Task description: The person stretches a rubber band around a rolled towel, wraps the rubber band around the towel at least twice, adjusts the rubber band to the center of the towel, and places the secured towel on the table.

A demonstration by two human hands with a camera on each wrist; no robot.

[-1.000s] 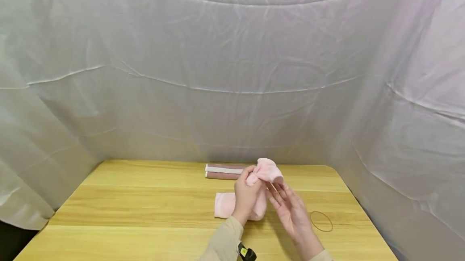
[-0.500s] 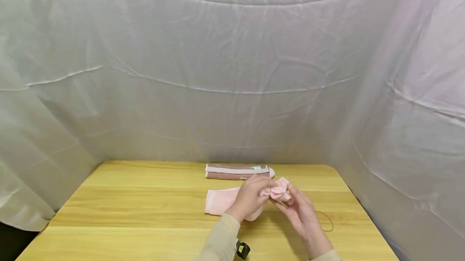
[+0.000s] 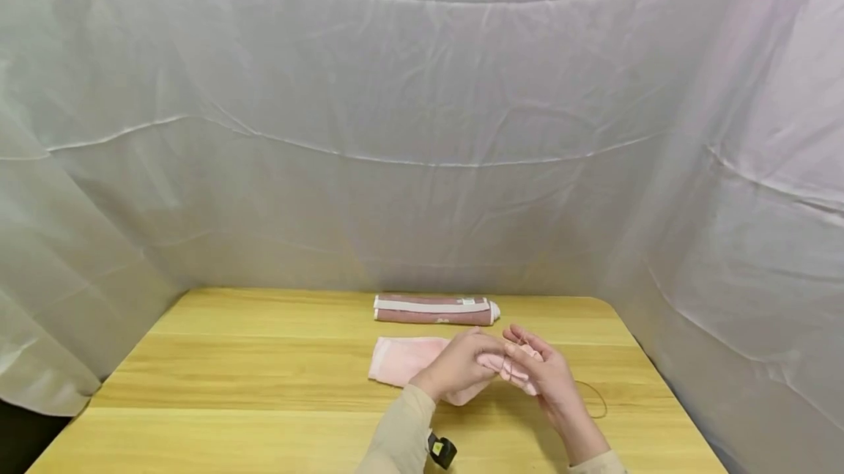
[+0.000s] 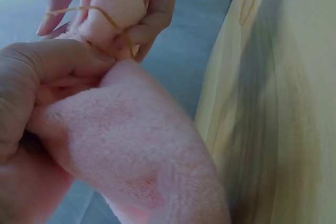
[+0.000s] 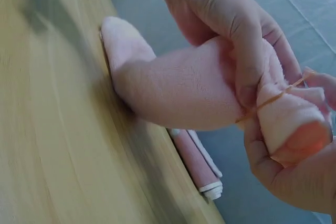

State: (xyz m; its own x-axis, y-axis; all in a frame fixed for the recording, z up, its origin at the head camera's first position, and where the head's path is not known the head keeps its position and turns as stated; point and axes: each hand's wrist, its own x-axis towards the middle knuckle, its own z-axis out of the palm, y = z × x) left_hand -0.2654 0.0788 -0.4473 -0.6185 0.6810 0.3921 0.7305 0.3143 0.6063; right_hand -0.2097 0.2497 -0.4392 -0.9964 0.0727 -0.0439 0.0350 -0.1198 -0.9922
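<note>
A fuzzy pink towel (image 3: 409, 358) hangs from my left hand (image 3: 455, 368), its folded end lying over the table. My left thumb and fingers grip it at a gathered neck, and a short bunched end (image 5: 291, 124) sticks out beyond them. Around that bunched end my right hand (image 3: 560, 386) is cupped. A tan rubber band (image 4: 107, 18) passes across the bunch, stretched between the right thumb and fingers. In the right wrist view the band (image 5: 273, 99) lies close beside the left fingertips.
A rolled mauve towel (image 3: 428, 316) with a white stripe lies at the back of the wooden table (image 3: 264, 371). Another rubber band (image 4: 242, 14) lies on the table to the right. Grey cloth (image 3: 422, 217) hangs behind and at the sides.
The bunched towel end has come down and right into my right hand, and the rubber band now crosses it. The rolled towel, partly hidden before, is in full view.
</note>
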